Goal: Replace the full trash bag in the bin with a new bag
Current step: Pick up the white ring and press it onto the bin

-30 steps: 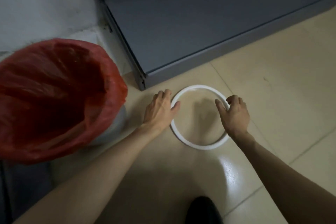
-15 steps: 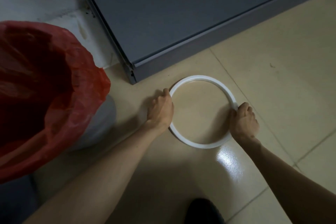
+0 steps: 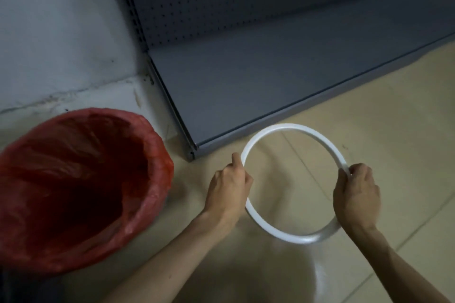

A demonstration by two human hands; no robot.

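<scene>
trash bag point(image 3: 73, 179), red, sits in the bin just left of the white ring point(image 3: 293, 128), its rim folded out over the bin's edge. can't see the bin itself, it's covered, and can't tell what's inside the bag, it's too dark.

what changed: a second ago the ring lay flat on the floor tiles point(image 3: 394, 130) with both hands only touching its sides; half a second ago they were closing on it; now it's lifted and tilted, far edge up toward the grey shelf base point(image 3: 246, 81), near edge low and blurred. i read that as: bag is in place, the ring is the clamp that goes back over the bin rim, so i'm at the last step of the job, if the red bag is the new one. can't confirm that from here.

grip: left hand point(image 3: 229, 187) is curled closed around the ring's left side, thumb lying along the top. right hand point(image 3: 354, 194) is wrapped closed around the ring's right side, fingers hidden under it. both firm, nothing else held.

next i'd guess: carry the ring left over the bag and press it down evenly so the plastic doesn't slip in.
</scene>
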